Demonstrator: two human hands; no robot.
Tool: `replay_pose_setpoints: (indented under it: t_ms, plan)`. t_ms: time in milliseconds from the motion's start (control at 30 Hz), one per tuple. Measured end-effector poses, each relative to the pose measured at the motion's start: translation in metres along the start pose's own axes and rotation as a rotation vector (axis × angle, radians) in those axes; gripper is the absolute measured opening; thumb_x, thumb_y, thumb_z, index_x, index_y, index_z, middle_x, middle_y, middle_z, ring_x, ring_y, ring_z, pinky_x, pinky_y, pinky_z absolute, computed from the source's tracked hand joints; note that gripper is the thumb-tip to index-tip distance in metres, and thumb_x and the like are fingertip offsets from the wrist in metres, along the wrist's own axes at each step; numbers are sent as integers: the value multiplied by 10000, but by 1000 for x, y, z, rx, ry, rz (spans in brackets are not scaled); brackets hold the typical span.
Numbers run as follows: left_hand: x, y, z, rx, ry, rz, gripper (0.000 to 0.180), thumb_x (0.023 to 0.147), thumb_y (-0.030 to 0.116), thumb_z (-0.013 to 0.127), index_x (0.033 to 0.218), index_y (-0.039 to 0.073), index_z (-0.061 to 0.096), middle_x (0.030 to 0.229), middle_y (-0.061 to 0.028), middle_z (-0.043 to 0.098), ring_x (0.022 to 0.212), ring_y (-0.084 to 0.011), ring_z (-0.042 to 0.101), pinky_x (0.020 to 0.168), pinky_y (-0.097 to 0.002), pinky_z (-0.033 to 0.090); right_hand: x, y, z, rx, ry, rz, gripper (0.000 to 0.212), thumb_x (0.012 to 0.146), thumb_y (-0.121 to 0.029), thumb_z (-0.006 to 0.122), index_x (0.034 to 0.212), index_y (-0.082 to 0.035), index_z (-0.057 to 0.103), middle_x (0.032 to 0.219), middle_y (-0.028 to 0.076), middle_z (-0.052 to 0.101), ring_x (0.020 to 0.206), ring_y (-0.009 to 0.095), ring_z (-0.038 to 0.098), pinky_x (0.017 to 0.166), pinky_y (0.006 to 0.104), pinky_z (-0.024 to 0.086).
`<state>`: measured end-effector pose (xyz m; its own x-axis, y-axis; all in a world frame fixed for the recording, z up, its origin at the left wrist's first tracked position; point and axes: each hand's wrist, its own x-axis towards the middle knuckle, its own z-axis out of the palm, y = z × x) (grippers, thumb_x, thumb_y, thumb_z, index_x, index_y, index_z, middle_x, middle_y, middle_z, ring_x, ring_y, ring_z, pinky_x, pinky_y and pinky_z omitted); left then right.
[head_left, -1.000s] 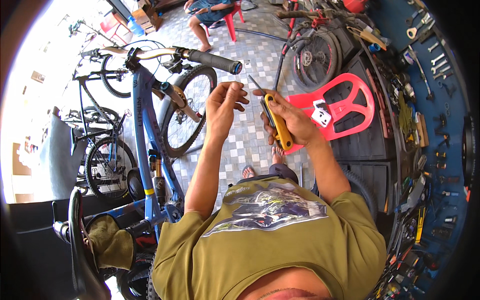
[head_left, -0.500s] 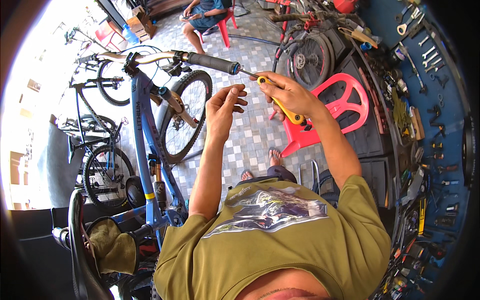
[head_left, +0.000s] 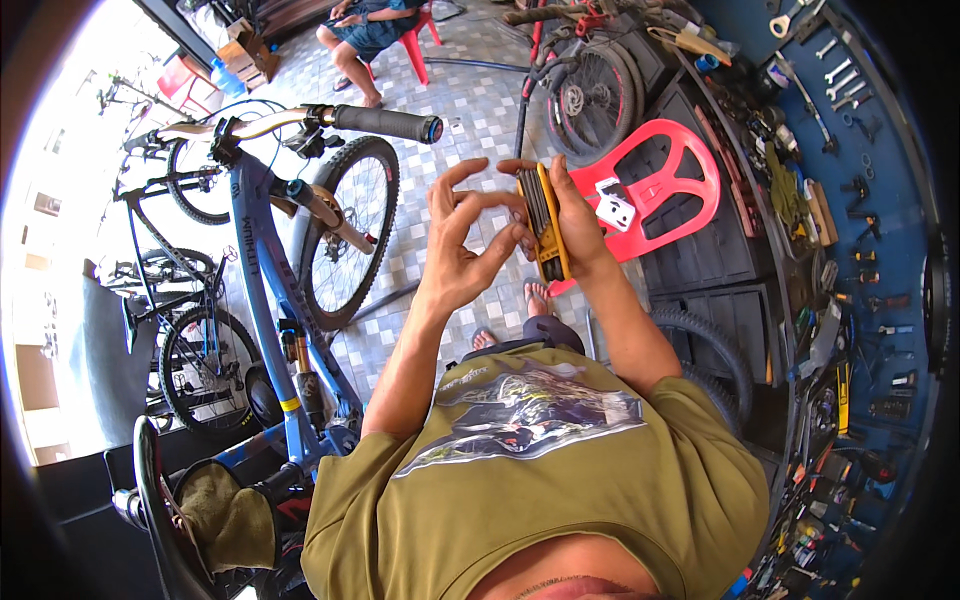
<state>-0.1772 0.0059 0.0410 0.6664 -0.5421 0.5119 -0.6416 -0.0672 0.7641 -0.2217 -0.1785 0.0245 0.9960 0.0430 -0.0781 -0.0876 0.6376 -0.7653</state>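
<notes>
My right hand (head_left: 578,225) is closed around a yellow folding hex key set (head_left: 546,222), held upright in front of my chest. Its metal keys lie along the yellow body, facing my left hand. The thumb and a finger of my left hand (head_left: 462,240) come together in a pinch at the set's left edge, while another finger stretches out above. To the left stands a blue mountain bike frame (head_left: 262,235). Its handlebar grip (head_left: 385,122), dark with a blue-ringed end, is beyond my left hand, and neither hand touches it.
A red plastic chair (head_left: 690,200) with a small white item (head_left: 613,205) is just right of my hands. Drawers (head_left: 715,215) and a blue tool wall (head_left: 890,230) line the right. Another person (head_left: 370,35) sits at the back. More bikes (head_left: 205,350) stand left.
The hex key set has come away from the handlebar grip and turned upright. Its extended key now lies folded in. My left hand has moved over to touch the set.
</notes>
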Motion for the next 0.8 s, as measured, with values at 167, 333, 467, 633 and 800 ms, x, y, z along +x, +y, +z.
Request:
replay_pose_setpoints:
  t_ms: [167, 333, 467, 633, 800]
  plan:
    - [-1, 6, 16, 63, 0, -187, 647, 754, 118, 816, 1343, 84, 552, 1518, -253, 377, 1432, -474, 345, 1162, -584, 348, 4, 11, 16, -126, 104, -205, 458, 1120, -418, 533, 1409, -63, 545, 796, 18, 587, 616, 101, 582, 540, 249, 486]
    - [0, 12, 7, 175, -29, -139, 562, 784, 82, 786, 1301, 40, 570, 1281, -213, 595, 1241, -395, 585, 1043, -490, 494, 5, 15, 18, -100, 105, -138, 408, 1119, -346, 545, 1414, -64, 561, 826, 19, 616, 637, 90, 590, 567, 243, 493]
    - [-3, 5, -10, 186, -27, 26, 467, 812, 84, 789, 1246, 32, 624, 1083, -164, 717, 991, -347, 732, 854, -456, 584, 4, 11, 18, -175, 43, -51, 408, 1119, -344, 542, 1429, -79, 565, 858, 29, 649, 618, 88, 596, 533, 260, 518]
    - [2, -12, -22, -93, 86, -74, 164, 996, 115, 672, 1123, 22, 716, 1024, -154, 774, 851, -254, 780, 722, -361, 596, -7, 6, 9, -174, -133, 86, 417, 1089, -261, 607, 1452, -76, 518, 799, 28, 605, 569, 114, 591, 477, 281, 521]
    - [14, -15, -27, -228, 108, 27, 313, 1072, 301, 609, 1044, 28, 760, 963, -73, 630, 894, -183, 605, 808, -332, 496, -8, -5, 13, -198, -273, 114, 327, 1100, -295, 595, 1325, -67, 527, 764, 49, 579, 518, 112, 574, 448, 261, 499]
